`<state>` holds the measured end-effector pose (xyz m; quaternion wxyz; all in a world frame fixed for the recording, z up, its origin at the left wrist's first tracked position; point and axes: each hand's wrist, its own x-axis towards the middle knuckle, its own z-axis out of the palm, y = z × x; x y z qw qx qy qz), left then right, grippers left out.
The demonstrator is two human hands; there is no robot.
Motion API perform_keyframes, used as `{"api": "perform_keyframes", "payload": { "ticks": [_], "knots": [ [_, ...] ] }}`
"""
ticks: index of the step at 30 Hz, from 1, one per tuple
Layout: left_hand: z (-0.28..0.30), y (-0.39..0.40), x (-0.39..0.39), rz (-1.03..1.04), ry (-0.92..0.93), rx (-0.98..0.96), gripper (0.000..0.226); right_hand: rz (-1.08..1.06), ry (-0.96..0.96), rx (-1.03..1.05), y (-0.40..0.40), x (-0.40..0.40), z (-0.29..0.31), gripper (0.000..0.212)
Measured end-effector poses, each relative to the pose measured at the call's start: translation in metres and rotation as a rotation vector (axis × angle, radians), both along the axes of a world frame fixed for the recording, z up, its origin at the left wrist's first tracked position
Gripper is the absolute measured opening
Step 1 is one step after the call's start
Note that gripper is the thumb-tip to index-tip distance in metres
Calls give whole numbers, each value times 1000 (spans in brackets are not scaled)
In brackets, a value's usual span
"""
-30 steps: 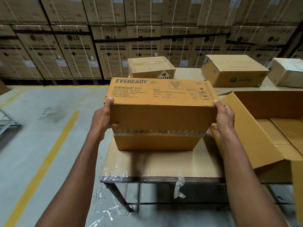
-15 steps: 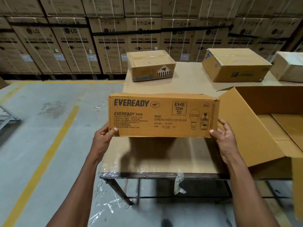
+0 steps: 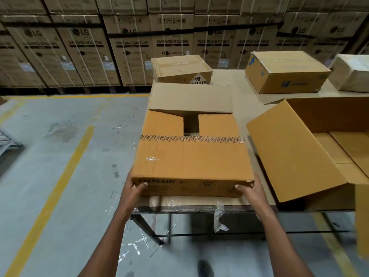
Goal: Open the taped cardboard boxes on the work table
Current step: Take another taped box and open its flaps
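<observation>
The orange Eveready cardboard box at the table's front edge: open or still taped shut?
Partly open. The orange Eveready cardboard box has its far flap lifted back, while printed tape still crosses the top.

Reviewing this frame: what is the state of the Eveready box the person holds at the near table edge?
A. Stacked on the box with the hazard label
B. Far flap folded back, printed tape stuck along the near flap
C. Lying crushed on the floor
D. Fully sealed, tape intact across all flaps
B: on the Eveready box the far flap is folded back, while the printed tape runs along the near flap's edge.
</observation>
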<state>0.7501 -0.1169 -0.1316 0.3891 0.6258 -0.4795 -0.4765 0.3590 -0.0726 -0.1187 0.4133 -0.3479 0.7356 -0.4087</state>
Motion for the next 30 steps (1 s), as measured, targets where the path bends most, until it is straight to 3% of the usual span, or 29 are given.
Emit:
{"api": "perform_keyframes", "payload": {
  "ticks": [2,5,8,11,14,16,18,21,24,27,30],
  "knots": [
    [8,-6,1,14,31,-95,82,9,-28,-101,0,1,7,73],
    [24,-13,-4,35,74,-180,75,-20,-61,-197,-4,1,19,65],
    [28,-17,-4,56,-57,-223,69,-98,-87,-266,-9,-3,24,56],
    [31,-21,-2,122,-96,-285,55,-196,-130,-327,-10,-8,25,32],
    [40,-20,-1,269,61,-394,27,-317,-237,-391,-8,-13,33,30],
    [44,-19,3,336,244,-402,40,-364,-326,-405,-4,-20,39,38],
    [49,-19,11,326,308,-356,60,-284,-381,-397,-1,-30,42,41],
    [56,-18,20,122,265,-259,74,-40,-390,-300,1,-45,46,44],
    [61,-17,24,-17,139,-203,60,188,-267,-223,5,-52,45,75],
    [65,-17,20,-166,-104,-181,44,282,-131,-218,10,-47,48,63],
    [71,-18,9,-314,-254,-131,26,454,88,-146,11,-32,45,79]
  ]
}}
